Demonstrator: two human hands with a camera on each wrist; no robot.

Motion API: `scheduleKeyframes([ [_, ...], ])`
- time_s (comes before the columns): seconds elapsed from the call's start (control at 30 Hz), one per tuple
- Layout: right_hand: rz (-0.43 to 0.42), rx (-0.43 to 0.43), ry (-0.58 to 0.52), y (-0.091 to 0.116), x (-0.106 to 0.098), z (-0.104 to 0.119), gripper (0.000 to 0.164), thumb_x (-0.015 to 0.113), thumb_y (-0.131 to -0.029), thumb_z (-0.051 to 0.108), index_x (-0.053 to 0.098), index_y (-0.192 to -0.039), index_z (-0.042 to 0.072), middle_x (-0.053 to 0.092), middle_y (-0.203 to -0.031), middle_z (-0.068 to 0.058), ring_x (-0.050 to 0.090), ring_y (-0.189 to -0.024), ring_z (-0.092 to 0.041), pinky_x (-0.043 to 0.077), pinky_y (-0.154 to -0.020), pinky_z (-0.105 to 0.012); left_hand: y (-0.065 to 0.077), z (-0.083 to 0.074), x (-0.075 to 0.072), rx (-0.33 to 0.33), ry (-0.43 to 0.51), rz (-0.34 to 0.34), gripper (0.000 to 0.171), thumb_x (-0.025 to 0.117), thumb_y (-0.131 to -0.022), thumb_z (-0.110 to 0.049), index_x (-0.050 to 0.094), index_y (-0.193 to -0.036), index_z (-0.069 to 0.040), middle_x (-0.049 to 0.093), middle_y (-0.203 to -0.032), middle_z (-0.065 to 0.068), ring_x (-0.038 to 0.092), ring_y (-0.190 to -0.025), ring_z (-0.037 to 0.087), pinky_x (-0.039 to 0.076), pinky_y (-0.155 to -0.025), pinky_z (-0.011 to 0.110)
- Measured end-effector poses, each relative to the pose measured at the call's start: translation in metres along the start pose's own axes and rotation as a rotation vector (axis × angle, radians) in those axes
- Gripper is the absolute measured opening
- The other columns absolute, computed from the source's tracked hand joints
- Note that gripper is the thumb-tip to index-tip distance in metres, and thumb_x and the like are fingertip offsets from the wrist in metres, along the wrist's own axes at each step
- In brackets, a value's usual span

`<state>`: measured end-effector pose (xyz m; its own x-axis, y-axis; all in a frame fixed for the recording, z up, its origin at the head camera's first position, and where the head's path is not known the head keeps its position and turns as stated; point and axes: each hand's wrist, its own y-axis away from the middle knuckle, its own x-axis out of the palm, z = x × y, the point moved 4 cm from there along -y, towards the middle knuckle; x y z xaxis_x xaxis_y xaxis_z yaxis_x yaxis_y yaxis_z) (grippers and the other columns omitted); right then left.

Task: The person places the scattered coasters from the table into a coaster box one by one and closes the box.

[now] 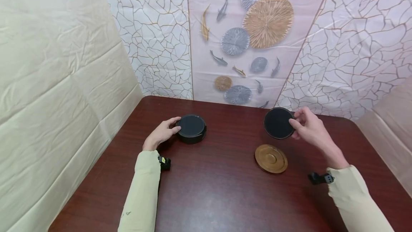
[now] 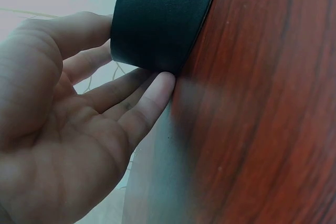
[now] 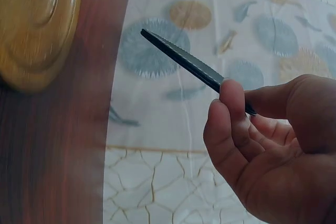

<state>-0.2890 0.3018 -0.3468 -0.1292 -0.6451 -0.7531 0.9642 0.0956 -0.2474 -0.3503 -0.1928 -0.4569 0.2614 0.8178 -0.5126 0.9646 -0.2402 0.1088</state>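
Observation:
On the left of the table in the head view stands a black round coaster holder (image 1: 191,131), with a black disc filling its top. My left hand (image 1: 163,131) grips its left side, thumb and fingers at the rim; the left wrist view shows the little finger (image 2: 157,98) low against the holder's wall (image 2: 157,22). Over on the right, my right hand (image 1: 309,126) pinches a thin black round coaster (image 1: 278,123) by its edge, raised above the table and tilted. The right wrist view shows this coaster (image 3: 181,56) nearly edge-on between thumb and fingers. Below it lies a round wooden coaster (image 1: 271,158) with ringed grooves.
The dark red wooden table (image 1: 212,189) has rounded far corners. Behind it hangs a patterned cloth (image 1: 206,81), and a plain cream cloth (image 1: 64,92) runs along the left side. A small black camera is strapped at each sleeve cuff.

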Motion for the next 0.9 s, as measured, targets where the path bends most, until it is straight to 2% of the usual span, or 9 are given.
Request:
scheduleKeyframes([
  [0.2, 0.02, -0.005, -0.049, -0.009, 0.019, 0.012, 0.026, 0.055, -0.1, 0.017, 0.044, -0.115, 0.0, 0.065, -0.084, -0.021, 0.066, -0.053, -0.017, 0.055, -0.052, -0.032, 0.0, 0.0, 0.0, 0.004, 0.006, 0.013, 0.055, 0.055, -0.1, -0.028, 0.037, -0.152, -0.022, 0.037, -0.155, 0.013, 0.04, -0.138, 0.029, 0.039, -0.107, 0.047],
  [0.3, 0.029, -0.01, -0.058, -0.012, 0.027, 0.017, 0.025, 0.055, -0.1, 0.018, 0.044, -0.115, 0.001, 0.064, -0.084, -0.019, 0.067, -0.055, -0.021, 0.055, -0.054, -0.034, 0.003, -0.005, 0.0, -0.008, 0.012, 0.023, 0.056, 0.056, -0.101, -0.027, 0.036, -0.153, -0.021, 0.036, -0.156, 0.014, 0.038, -0.139, 0.03, 0.037, -0.109, 0.048],
  [0.43, 0.04, -0.015, -0.087, -0.02, 0.037, 0.027, 0.025, 0.055, -0.1, 0.017, 0.045, -0.116, 0.001, 0.063, -0.084, -0.018, 0.068, -0.057, -0.024, 0.056, -0.056, -0.037, 0.002, -0.005, 0.0, -0.018, 0.019, 0.013, 0.056, 0.056, -0.1, -0.027, 0.038, -0.152, -0.022, 0.037, -0.155, 0.013, 0.04, -0.137, 0.029, 0.037, -0.108, 0.047],
  [0.6, 0.053, -0.034, -0.124, -0.027, 0.053, 0.037, 0.023, 0.054, -0.1, 0.015, 0.045, -0.115, 0.0, 0.063, -0.084, -0.019, 0.067, -0.055, -0.019, 0.056, -0.056, -0.039, -0.001, 0.0, -0.001, -0.012, 0.017, 0.003, 0.055, 0.057, -0.1, -0.028, 0.039, -0.151, -0.024, 0.039, -0.154, 0.012, 0.041, -0.137, 0.028, 0.037, -0.108, 0.047],
  [0.9, 0.07, -0.051, -0.203, -0.038, 0.079, 0.057, 0.02, 0.056, -0.099, 0.012, 0.045, -0.113, 0.001, 0.064, -0.083, -0.019, 0.068, -0.055, -0.022, 0.056, -0.056, -0.035, 0.0, 0.0, 0.0, -0.018, 0.011, 0.006, 0.055, 0.056, -0.1, -0.029, 0.038, -0.152, -0.025, 0.038, -0.155, 0.011, 0.039, -0.139, 0.029, 0.037, -0.109, 0.048],
])
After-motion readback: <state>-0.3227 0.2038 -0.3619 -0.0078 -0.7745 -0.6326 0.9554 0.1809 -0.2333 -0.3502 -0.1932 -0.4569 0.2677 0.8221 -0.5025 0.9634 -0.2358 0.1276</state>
